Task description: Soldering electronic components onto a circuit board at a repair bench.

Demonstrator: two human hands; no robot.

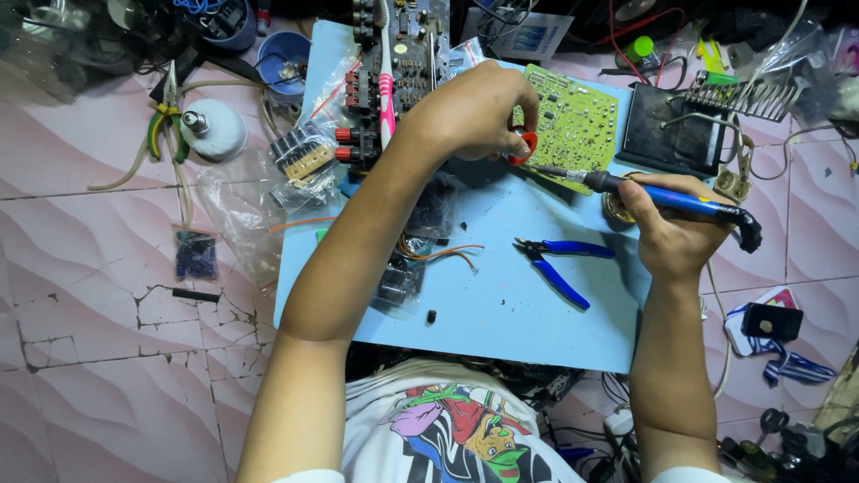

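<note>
Both arms are bare from wrist to upper arm, slender, with no watch, bracelet or ring visible on either one. The left hand (470, 114) shows its knuckles and the back of the palm; the right hand (671, 234) shows the back of the palm and a thumb. Below the elbows, short white fabric sleeve edges (300, 475) appear at the bottom of the view, one behind each arm. Between the forearms lies the front of a white cotton T-shirt (385, 416) printed with a bright cartoon graphic (461, 429) in green, red, purple, yellow and black outlines. No gloves cover the fingers.
</note>
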